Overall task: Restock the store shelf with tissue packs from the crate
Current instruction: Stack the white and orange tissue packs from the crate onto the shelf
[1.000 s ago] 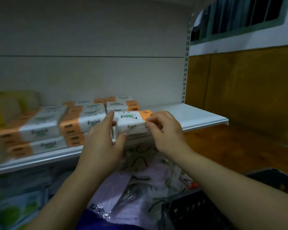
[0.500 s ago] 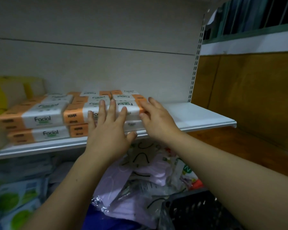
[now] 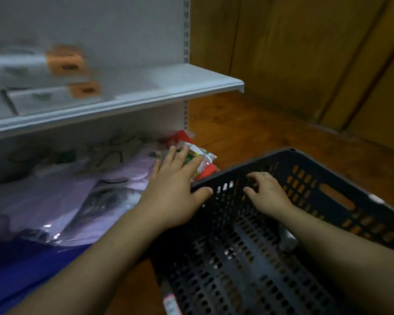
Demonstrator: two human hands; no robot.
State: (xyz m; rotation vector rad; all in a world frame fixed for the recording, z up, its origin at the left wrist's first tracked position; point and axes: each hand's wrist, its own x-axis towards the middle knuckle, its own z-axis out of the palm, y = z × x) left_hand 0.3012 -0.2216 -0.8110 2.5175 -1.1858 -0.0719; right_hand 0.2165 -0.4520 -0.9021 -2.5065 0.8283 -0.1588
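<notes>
Black perforated plastic crate, lower right, standing on the wooden floor beside the shelf. Left hand: fingers straight and spread, empty, at the crate's left rim, over the packets on the lower shelf. Right hand: inside the crate, fingers loosely curled, gripping nothing. Tissue packs, orange-ended and blurred, lie stacked at the left of the shelf; its right part is bare. A pale object shows in the crate beside the right forearm; whether it is a tissue pack cannot be told.

Step in hand, as judged: reaching for the next pack. It is best done by bringing both hands to one pack, gripping its short ends rather than squeezing the soft middle, lifting clear of the rim, then setting it beside the existing stack.

Against the frame half a second earlier: both hands then lay flat against the packs on the shelf. They are now down at the crate, and the view has swung down and right.
</notes>
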